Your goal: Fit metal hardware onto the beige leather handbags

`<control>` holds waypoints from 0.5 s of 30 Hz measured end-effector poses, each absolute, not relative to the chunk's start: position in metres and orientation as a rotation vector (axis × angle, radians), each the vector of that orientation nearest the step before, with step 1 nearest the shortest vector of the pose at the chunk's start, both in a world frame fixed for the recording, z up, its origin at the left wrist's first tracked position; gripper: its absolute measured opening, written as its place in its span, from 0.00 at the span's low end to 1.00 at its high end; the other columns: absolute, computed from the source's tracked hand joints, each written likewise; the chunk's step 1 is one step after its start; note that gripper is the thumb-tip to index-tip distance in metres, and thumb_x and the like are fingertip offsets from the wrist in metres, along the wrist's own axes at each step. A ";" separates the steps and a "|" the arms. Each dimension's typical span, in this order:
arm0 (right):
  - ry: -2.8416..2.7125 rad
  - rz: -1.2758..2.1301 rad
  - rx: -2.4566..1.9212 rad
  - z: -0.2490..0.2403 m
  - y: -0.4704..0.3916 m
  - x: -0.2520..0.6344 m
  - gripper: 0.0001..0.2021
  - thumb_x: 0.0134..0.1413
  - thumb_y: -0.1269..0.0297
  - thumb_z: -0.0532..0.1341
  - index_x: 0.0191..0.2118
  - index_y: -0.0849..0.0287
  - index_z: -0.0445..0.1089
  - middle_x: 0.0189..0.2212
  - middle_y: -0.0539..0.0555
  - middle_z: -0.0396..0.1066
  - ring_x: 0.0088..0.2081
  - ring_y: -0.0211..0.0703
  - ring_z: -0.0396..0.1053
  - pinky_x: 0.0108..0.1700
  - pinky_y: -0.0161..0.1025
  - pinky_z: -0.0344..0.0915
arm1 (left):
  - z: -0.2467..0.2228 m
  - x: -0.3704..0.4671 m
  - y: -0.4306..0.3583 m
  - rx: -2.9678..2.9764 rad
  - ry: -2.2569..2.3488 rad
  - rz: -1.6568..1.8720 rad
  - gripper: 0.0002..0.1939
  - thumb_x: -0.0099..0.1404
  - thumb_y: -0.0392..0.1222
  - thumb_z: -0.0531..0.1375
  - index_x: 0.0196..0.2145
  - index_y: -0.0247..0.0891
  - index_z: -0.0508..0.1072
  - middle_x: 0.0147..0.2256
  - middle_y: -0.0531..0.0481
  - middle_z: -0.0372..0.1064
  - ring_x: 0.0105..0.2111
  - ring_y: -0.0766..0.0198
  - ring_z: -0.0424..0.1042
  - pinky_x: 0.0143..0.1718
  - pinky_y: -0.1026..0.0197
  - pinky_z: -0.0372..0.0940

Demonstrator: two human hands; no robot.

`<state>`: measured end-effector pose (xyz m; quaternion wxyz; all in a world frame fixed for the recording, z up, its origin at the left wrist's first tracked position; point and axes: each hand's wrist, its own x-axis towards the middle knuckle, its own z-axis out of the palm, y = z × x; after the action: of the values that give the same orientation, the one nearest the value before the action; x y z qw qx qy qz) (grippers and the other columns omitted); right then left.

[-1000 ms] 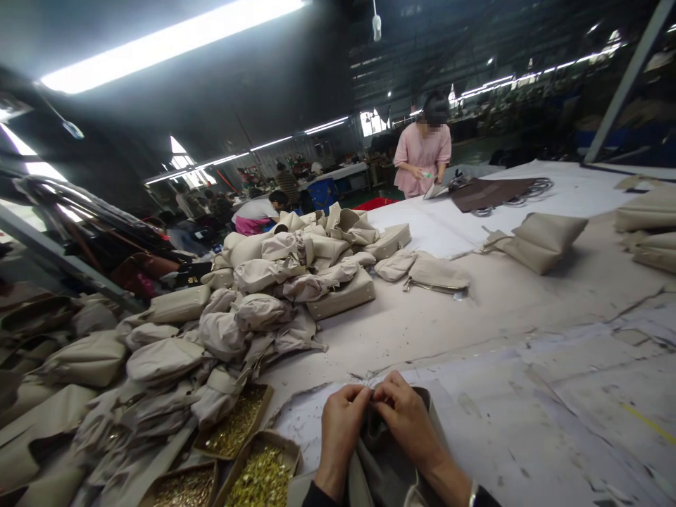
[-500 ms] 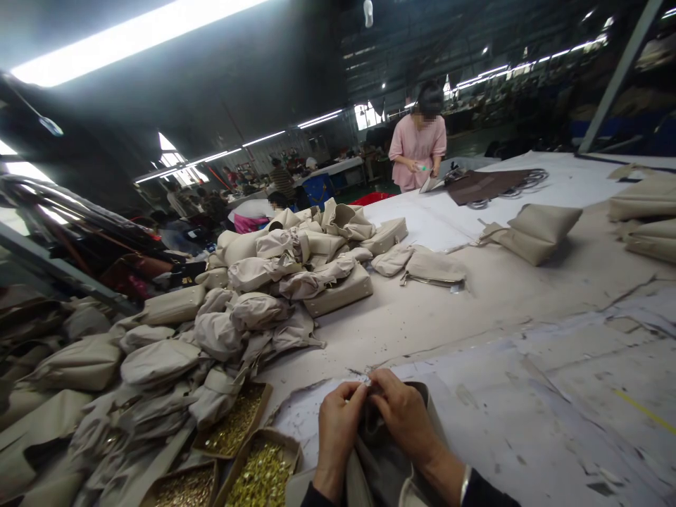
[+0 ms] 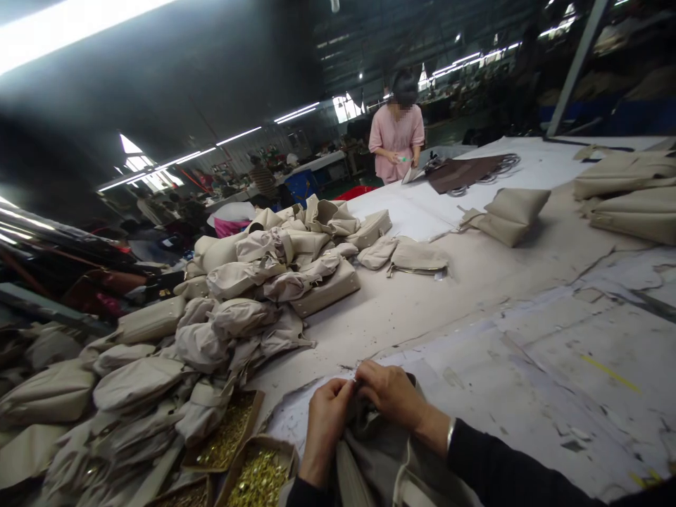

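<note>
Head view, bottom centre of the frame: the fingertips of both hands meet at one spot on the upper edge of a grey-beige bag point(image 3: 380, 451). The left hand point(image 3: 326, 412) pinches that edge with fingers together, and the right hand point(image 3: 391, 394) closes its fingers on the same edge from the other side; what small thing, if any, sits between the tips is too small to tell. The bag lies against the person's body at the lower edge of the picture, on the worn paper-covered table point(image 3: 528, 366).

It looks soft and light, a limp leather-like shell that folds and sags under its own weight, so it probably needs holding at the stiffer rim or seam, with one hand steadying while the other works.

Just left of the hands stand open trays of small brass fittings point(image 3: 256, 479). Further out, a heap of similar beige bags point(image 3: 253, 296) fills the middle left. At the upper centre another person in a pink top point(image 3: 397, 141) stands at the far end of the table.

Compared with one second ago, the hands hold the same pinch on the rim, but the view has swung: the pile and the far person sit further left, and the right sleeve now shows much more.
</note>
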<state>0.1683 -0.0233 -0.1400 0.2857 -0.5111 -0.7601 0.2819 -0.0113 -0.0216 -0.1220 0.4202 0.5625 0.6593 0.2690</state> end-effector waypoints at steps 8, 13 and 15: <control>-1.867 0.874 -1.403 -0.136 -0.019 0.170 0.11 0.54 0.74 0.61 0.39 0.51 0.74 0.37 0.47 0.78 0.40 0.44 0.73 0.40 0.36 0.58 | -0.106 -0.005 -0.034 1.423 1.595 0.616 0.25 0.47 0.42 0.63 0.45 0.35 0.80 0.40 0.45 0.82 0.42 0.48 0.78 0.46 0.55 0.68; -1.890 0.946 -1.346 -0.132 -0.007 0.167 0.09 0.55 0.73 0.63 0.38 0.51 0.77 0.37 0.48 0.79 0.41 0.45 0.74 0.42 0.36 0.59 | -0.104 -0.003 -0.037 1.353 1.686 0.714 0.26 0.52 0.51 0.63 0.45 0.35 0.81 0.42 0.43 0.83 0.44 0.45 0.78 0.48 0.51 0.69; -1.909 0.979 -1.325 -0.130 -0.002 0.167 0.10 0.55 0.73 0.64 0.38 0.49 0.78 0.37 0.47 0.80 0.41 0.45 0.74 0.42 0.36 0.60 | -0.103 -0.003 -0.037 1.344 1.705 0.727 0.26 0.51 0.51 0.62 0.44 0.35 0.81 0.41 0.43 0.83 0.44 0.45 0.79 0.48 0.52 0.70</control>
<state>0.1666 -0.0017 -0.1297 0.3051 -0.5004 -0.7210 0.3696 -0.0033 -0.0371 -0.1027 0.4133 0.5347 0.6780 0.2891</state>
